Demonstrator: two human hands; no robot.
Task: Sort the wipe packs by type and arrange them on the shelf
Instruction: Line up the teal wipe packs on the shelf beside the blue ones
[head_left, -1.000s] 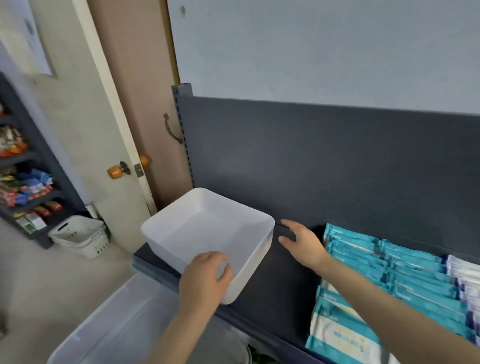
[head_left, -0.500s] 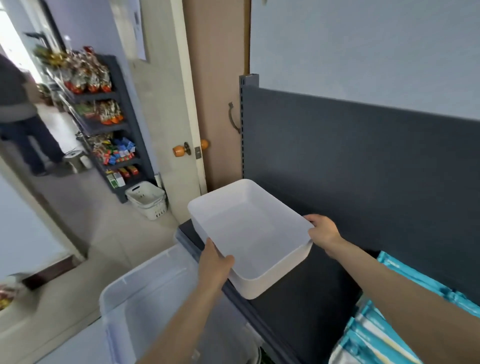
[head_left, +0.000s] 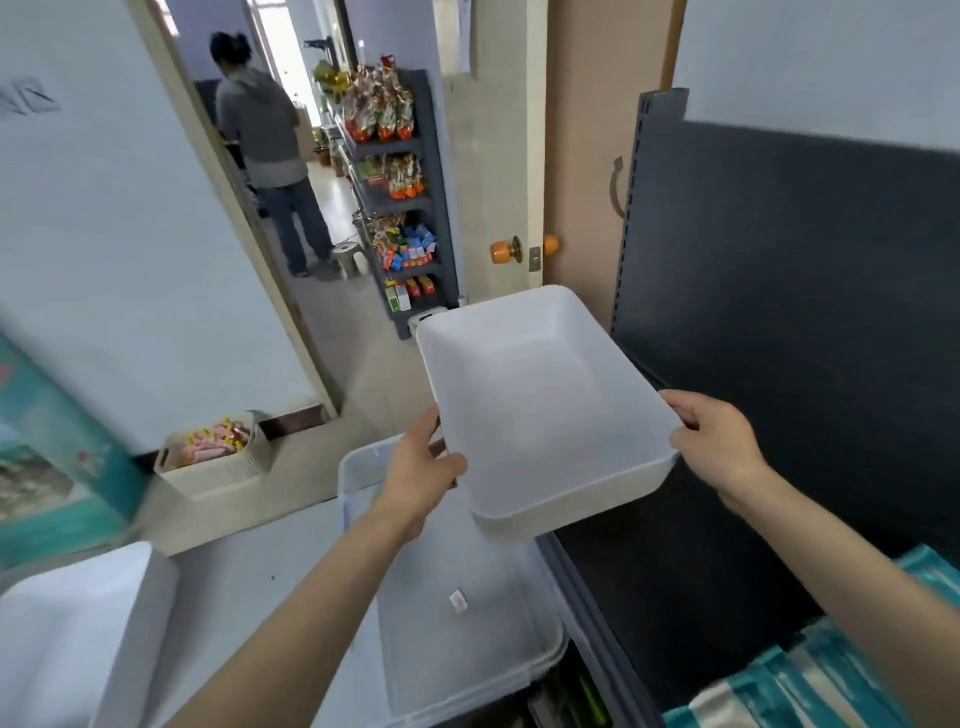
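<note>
An empty white plastic bin (head_left: 535, 400) hangs in the air, partly over the left end of the dark shelf (head_left: 691, 587) and partly past its edge. My left hand (head_left: 421, 480) grips its near left rim. At the right rim, my right hand (head_left: 714, 441) holds the bin with curled fingers. Teal and white wipe packs (head_left: 810, 680) lie on the shelf at the bottom right corner, blurred and cut off by the frame.
A large clear tub (head_left: 457, 613) stands on the floor below the bin. A white box (head_left: 78, 629) sits at bottom left. A basket of sweets (head_left: 213, 457) stands by the wall. A person (head_left: 270, 156) stands in the doorway beside a snack rack (head_left: 400, 197).
Both hands have taken the bin by its rims and lifted it off the shelf toward the left. The view has swung left, so most wipe packs left the frame.
</note>
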